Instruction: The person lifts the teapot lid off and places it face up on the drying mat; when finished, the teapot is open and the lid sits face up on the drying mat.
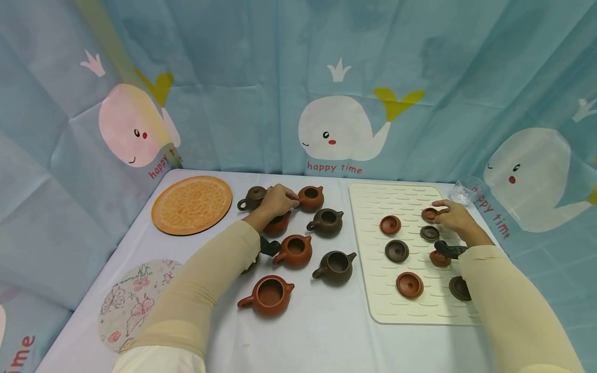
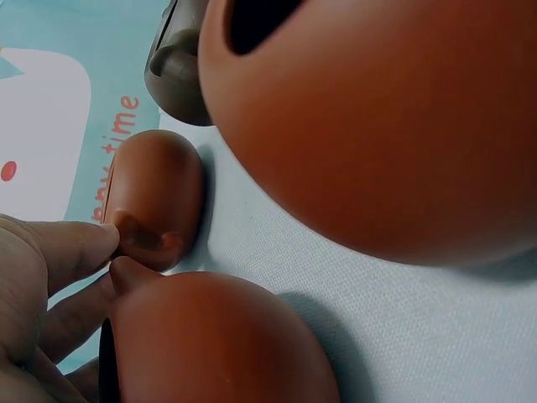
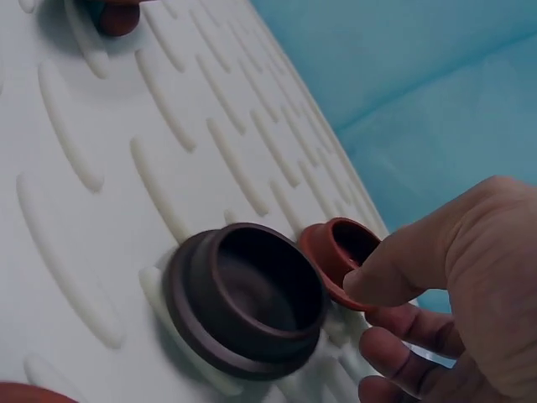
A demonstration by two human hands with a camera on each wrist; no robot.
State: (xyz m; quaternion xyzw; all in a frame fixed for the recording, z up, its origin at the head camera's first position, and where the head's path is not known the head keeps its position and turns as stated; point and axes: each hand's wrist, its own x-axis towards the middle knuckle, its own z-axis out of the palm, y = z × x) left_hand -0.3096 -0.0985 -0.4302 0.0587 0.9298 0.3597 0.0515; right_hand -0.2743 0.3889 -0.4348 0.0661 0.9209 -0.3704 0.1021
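Note:
At the back of the table, my left hand (image 1: pixel 279 199) pinches the handle of a reddish-brown lidless teapot (image 1: pixel 311 199). The left wrist view shows the thumb (image 2: pixel 84 248) at that handle, with the other fingers partly hidden behind the spout of a nearer reddish teapot (image 2: pixel 218 336). My right hand (image 1: pixel 454 220) pinches the rim of a small reddish teapot lid (image 3: pixel 336 256) between thumb and forefinger, over the far right of a cream ribbed mat (image 1: pixel 368 248). Right beside that lid lies a dark brown lid (image 3: pixel 243 302), its hollow side up.
Several open teapots, such as a dark one (image 1: pixel 337 267) and a reddish one (image 1: pixel 270 295), stand mid-table. One dark teapot (image 1: pixel 255 196) wears its lid. More lids (image 1: pixel 397 250) lie on the mat. An orange round mat (image 1: pixel 191 205), a floral mat (image 1: pixel 135 303) and a clear bowl (image 1: pixel 466 190) lie around.

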